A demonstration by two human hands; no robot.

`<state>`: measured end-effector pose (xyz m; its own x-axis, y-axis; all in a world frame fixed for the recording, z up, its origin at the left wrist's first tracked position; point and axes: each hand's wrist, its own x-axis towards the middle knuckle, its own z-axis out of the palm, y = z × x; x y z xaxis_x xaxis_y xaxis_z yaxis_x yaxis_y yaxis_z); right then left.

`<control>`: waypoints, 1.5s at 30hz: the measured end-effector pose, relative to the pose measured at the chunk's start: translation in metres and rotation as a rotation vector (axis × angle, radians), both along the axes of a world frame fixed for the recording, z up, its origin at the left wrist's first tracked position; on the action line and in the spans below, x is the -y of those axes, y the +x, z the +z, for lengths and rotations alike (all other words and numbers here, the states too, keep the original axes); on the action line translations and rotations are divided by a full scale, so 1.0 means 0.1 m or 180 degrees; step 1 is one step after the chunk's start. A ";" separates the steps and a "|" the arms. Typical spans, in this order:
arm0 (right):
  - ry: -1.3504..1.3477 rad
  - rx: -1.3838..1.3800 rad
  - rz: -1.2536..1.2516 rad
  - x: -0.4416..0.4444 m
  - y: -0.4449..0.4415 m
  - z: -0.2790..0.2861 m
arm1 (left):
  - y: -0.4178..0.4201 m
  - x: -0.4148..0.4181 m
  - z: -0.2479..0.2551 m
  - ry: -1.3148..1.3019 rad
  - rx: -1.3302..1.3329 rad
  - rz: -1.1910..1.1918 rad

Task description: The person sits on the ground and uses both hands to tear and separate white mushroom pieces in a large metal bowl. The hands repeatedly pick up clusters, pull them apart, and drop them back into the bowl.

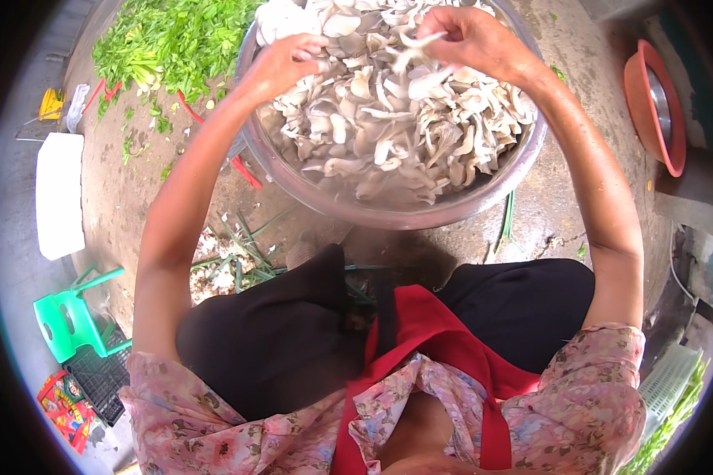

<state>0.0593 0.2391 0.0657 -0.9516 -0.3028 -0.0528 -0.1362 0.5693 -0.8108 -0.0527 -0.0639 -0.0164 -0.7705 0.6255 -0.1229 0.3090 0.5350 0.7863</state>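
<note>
A wide metal basin stands in front of me, heaped with torn oyster mushrooms. My right hand is over the basin's far right part, its fingers closed on a pale mushroom piece. Over the left part is my left hand, palm side low, with the fingers bent near the heap; whether it holds a piece cannot be made out. A larger white mushroom cluster lies at the far left of the basin.
Leafy green herbs lie on the concrete floor at the upper left. A white box, a green plastic chair and a black crate are at the left. An orange basin stands at the right. Trimmings lie near my knees.
</note>
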 end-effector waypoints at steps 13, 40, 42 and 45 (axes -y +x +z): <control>0.1005 -0.0381 0.0236 0.23 -0.05 -0.23 | 0.39 -0.32 -0.15 0.0099 0.0452 -0.0457; 0.1226 -0.1791 0.0051 -0.15 0.01 -0.29 | 0.45 0.18 -0.29 -0.1082 -0.0837 -0.0745; 0.1190 -0.1643 -0.0098 -0.04 0.06 -0.22 | 0.53 0.21 -0.41 -0.1357 -0.0458 -0.0702; 0.0837 -0.0393 -0.0039 0.21 0.05 -0.08 | 0.51 0.19 -0.38 -0.1083 0.0120 -0.0276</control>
